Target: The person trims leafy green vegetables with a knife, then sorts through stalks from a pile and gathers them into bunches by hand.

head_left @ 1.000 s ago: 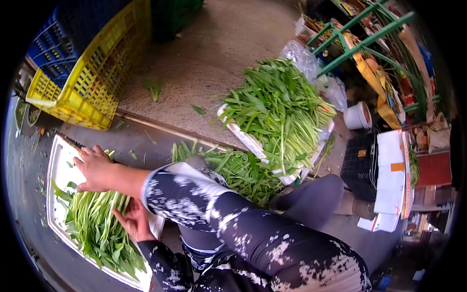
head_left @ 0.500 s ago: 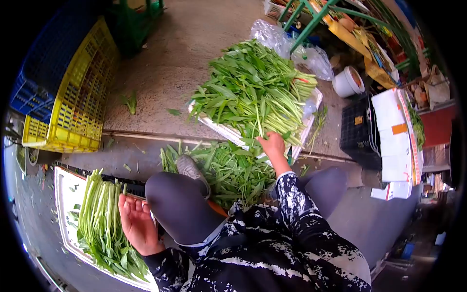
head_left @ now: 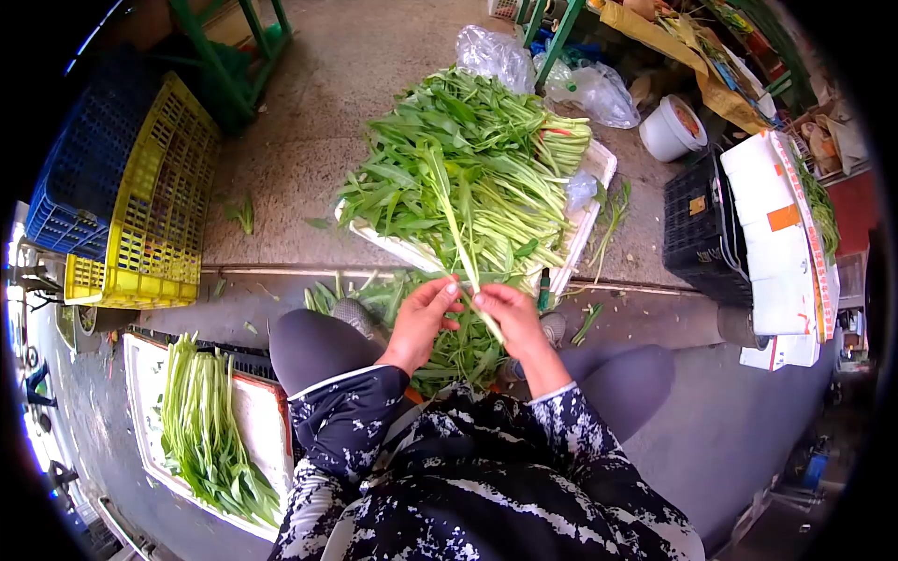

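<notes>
Leafy stem (head_left: 456, 236) | pale green | slanted | in right-hand fingers (head_left: 499, 299)

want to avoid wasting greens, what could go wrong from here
The long stalk might snap at the right grip, with the left grip so close. The heaped greens reach over the white tray's edge, so some could slide off. The loose greens lie beside a shoe, so they may get trodden on.

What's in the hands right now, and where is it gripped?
A leafy stalk, held in the right hand near its bare lower end. The left hand has its fingertips close by; whether they grip it too cannot be told.
</notes>
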Tool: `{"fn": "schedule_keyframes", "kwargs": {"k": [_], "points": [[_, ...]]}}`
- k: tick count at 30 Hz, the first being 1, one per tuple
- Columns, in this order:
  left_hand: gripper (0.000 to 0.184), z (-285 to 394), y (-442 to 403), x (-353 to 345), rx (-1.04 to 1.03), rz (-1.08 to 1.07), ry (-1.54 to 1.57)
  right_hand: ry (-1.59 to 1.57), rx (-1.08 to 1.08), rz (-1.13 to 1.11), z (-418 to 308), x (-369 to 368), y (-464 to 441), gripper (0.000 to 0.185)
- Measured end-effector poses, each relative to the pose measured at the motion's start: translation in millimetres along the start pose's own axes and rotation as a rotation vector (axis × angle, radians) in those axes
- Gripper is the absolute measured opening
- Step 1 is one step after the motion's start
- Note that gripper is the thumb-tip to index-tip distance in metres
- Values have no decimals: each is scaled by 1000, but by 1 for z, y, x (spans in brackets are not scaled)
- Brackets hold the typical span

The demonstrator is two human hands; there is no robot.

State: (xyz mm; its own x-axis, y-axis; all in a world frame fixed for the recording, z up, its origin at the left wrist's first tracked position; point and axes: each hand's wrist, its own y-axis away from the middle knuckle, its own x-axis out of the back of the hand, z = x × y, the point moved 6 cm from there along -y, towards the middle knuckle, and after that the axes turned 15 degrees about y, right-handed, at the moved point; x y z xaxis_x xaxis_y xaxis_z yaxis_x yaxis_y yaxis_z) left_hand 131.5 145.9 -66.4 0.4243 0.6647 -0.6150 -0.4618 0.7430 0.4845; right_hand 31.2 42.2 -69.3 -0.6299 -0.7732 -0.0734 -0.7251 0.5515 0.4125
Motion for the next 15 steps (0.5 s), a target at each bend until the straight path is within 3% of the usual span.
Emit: {"fn": "schedule_keyframes", "kwargs": {"k": [3, 5, 7, 9, 12, 15], "points": [[25, -14, -7, -5, -35, -58, 37, -19, 13, -66, 19, 2, 15, 19], [18, -20, -11, -7, -50, -99, -160, -14, 31, -71, 26, 7, 18, 20], [14, -28, -12, -13, -43, -74, -150, 17, 12, -153, 28, 8, 21, 18], [13, -38, -12, -21, 11, -108, -93, 28, -94, -214, 32, 15, 21, 22], [11, -45, -12, -24, 18, -150, -71, -369, -276, -277, 42, 8, 25, 28], [10, -48, -9, -18, 7, -161, -79, -458, -248, -208, 50, 4, 18, 30]]}}
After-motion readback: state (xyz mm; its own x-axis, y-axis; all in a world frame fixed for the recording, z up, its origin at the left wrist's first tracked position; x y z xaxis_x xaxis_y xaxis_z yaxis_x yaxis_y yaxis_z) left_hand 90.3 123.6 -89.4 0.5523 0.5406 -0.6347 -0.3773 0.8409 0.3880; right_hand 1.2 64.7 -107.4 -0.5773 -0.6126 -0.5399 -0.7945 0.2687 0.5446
